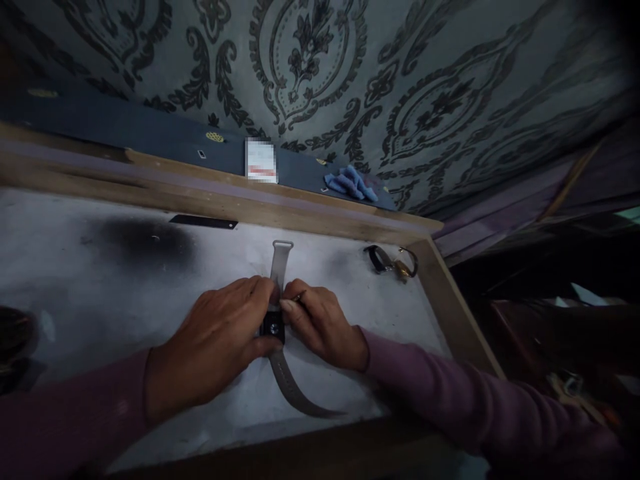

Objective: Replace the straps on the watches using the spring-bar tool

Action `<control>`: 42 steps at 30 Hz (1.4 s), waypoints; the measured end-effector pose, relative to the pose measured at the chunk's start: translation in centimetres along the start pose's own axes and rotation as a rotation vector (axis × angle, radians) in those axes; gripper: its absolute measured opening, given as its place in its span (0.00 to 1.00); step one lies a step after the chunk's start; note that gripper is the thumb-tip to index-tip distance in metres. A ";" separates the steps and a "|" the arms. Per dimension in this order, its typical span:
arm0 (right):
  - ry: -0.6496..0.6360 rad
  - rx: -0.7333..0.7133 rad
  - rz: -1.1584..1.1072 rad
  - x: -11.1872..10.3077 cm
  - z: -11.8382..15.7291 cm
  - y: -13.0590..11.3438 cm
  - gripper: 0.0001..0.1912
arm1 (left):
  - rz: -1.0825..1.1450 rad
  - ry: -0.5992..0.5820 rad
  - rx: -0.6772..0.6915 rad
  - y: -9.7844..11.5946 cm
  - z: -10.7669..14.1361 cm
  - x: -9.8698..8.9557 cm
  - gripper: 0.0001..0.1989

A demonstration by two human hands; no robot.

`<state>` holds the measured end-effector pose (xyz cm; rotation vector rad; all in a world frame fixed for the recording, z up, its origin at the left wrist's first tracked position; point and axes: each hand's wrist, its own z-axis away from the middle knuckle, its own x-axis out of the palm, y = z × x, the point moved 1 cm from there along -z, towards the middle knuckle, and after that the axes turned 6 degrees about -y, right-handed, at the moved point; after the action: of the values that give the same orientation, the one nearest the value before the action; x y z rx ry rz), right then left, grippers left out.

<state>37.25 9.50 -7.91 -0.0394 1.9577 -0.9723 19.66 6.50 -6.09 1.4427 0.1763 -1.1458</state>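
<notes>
A smartwatch [273,327] with a dark case and a grey strap lies on the white surface, its buckle end pointing up and its long strap end curving down to the right. My left hand [215,340] grips the case from the left, thumb at its lower edge and fingers at its upper edge. At the upper right of the case, my right hand [325,323] pinches a small thin tool [299,297], its tip hidden by the fingers and close to where strap and case meet.
Wooden rims [300,212] border the white surface [320,267]. Two wristwatches [383,260] lie at the right corner. A black flat strip [204,221] rests near the back rim. Beyond it are a blue cloth [351,183] and a white packet [261,160]. A dark round object [14,333] sits far left.
</notes>
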 end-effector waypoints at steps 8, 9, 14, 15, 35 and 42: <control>-0.017 0.131 -0.163 -0.2 0.0 -0.1 0.08 | 0.004 -0.002 0.001 -0.1 -0.1 0.0 0.14; -0.019 0.141 -0.174 -0.2 0.0 -0.1 0.08 | 0.001 -0.003 -0.002 -0.1 -0.1 0.0 0.14; -0.010 0.143 -0.214 -0.1 -0.1 -0.2 0.08 | -0.007 -0.013 -0.003 -0.1 0.0 0.0 0.12; -0.008 0.137 -0.215 -0.1 -0.1 -0.2 0.08 | -0.004 -0.012 0.003 0.0 0.0 0.0 0.12; -0.006 0.091 -0.126 -0.4 -0.2 -0.1 0.09 | -0.030 0.020 0.022 -0.4 0.0 0.3 0.14; -0.010 0.061 -0.103 -0.3 -0.2 -0.1 0.08 | -0.021 0.020 0.017 -0.2 0.0 0.2 0.11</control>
<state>37.23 9.68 -7.61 -0.1114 1.9317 -1.0969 19.64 6.41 -6.34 1.4706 0.1966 -1.1526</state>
